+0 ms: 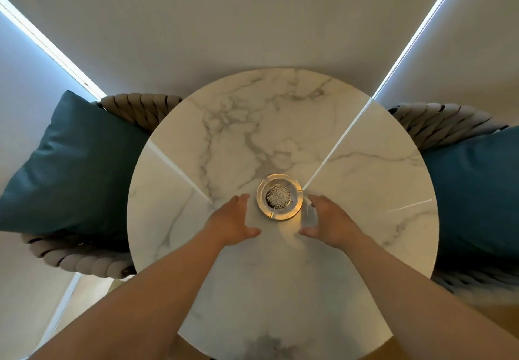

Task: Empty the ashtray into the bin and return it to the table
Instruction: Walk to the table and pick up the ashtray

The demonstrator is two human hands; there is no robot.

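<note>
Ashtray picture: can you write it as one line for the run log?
stage: reaching | ashtray: on table, full | left hand: open, not touching | right hand: open, not touching | bin: unseen

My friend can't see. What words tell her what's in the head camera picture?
Two bare hands, the left hand and the right hand, reach open toward a round glass ashtray holding grey ash on a round marble table, not touching it. Chairs with teal cushions stand at both sides.
</note>
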